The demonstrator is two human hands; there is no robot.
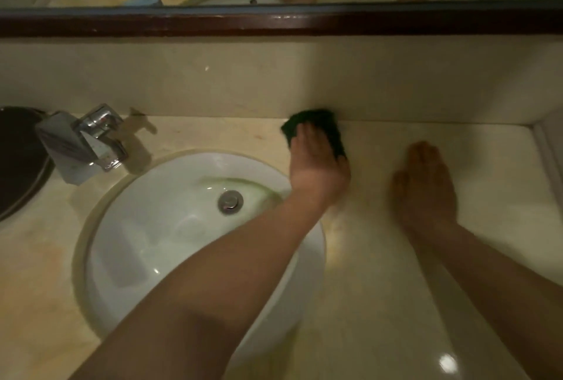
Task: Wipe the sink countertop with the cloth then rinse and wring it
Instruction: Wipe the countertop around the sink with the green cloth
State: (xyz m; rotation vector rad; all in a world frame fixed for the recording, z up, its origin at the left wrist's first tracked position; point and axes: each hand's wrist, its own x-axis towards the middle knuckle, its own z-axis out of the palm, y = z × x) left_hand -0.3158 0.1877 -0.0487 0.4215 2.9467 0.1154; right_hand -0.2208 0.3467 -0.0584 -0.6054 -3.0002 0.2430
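A dark green cloth [316, 123] lies on the beige stone countertop [380, 273], tight against the backsplash just right of the sink. My left hand [318, 163] presses flat on the cloth, fingers together over it, with the forearm crossing the white round sink basin [158, 227]. Resting palm down on the bare counter to the right is my right hand [425, 190], holding nothing. The chrome faucet [94, 129] stands at the back left of the basin, and no water runs from it.
A dark round object [18, 163] sits at the far left edge of the counter. The metal drain plug [230, 201] is in the basin's middle. A dark-framed mirror [274, 21] runs above the backsplash. A side wall [551, 148] closes the counter at the right.
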